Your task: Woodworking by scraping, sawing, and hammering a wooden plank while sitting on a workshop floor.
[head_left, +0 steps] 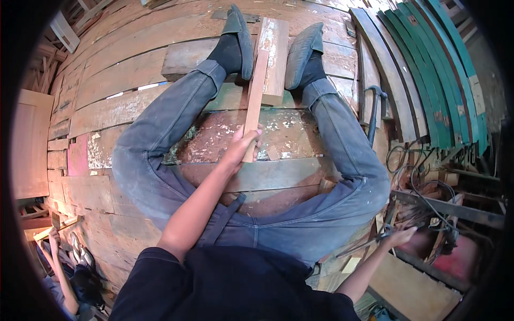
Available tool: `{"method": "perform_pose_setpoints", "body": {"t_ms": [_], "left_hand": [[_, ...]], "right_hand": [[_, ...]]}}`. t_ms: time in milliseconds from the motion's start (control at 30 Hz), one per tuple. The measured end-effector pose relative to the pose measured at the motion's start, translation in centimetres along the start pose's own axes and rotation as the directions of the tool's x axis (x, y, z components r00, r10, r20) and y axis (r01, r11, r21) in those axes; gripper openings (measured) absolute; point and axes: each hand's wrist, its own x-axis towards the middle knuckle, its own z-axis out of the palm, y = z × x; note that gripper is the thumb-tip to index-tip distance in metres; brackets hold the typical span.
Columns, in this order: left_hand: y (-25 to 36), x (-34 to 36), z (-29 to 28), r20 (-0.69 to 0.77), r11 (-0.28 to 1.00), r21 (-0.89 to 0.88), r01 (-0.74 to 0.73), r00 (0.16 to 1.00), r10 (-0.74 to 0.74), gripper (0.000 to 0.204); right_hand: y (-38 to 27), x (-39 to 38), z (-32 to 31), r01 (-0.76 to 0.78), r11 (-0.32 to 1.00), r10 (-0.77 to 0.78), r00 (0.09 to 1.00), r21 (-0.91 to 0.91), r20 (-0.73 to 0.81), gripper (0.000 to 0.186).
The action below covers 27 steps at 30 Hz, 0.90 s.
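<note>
My left hand (243,147) is closed around the near end of a narrow, reddish-brown wooden strip (256,96). The strip points away from me, its far end lying over a thicker wooden beam (276,64) with flaking white paint. That beam rests on the floor between my two slippered feet. Out to my right, my right hand (400,237) is stretched away from the body, its fingers extended and no object visible in them. A thin dark rod-like tool (361,247) lies close beside that hand; whether they touch is hidden.
A hammer (376,96) with a dark handle leans by the planks at right. Green boards (428,69) are stacked beyond it. Cables (423,182) tangle near a metal frame (450,206). At lower left another person's hand (54,234) holds wood. A wooden panel (32,144) stands at left.
</note>
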Motion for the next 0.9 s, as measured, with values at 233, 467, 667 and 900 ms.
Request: {"method": "perform_pose_setpoints", "body": {"t_ms": [233, 467, 667, 900], "left_hand": [[-1.2, 0.9, 0.3, 0.013, 0.998, -0.015, 0.055, 0.998, -0.055, 0.026], [-3.0, 1.4, -0.4, -0.048, 0.995, 0.075, -0.062, 0.997, 0.066, 0.030], [-3.1, 1.8, -0.9, -0.004, 0.995, 0.098, -0.012, 1.000, 0.013, 0.030], [-3.2, 2.0, -1.2, 0.051, 0.998, 0.060, -0.029, 0.998, 0.025, 0.049]], "right_hand": [[-15.4, -3.2, 11.3, 0.001, 0.794, -0.334, 0.837, 0.608, 0.434, 0.041], [-19.8, -12.9, 25.9, -0.697, 0.475, -0.117, 0.555, 0.537, 0.824, 0.052], [-20.2, -19.5, 33.3, -0.822, 0.381, -0.306, 0.320, 0.423, 0.897, 0.046], [-20.9, -24.5, 35.6, -0.804, 0.396, -0.367, 0.303, 0.443, 0.879, 0.044]]}}
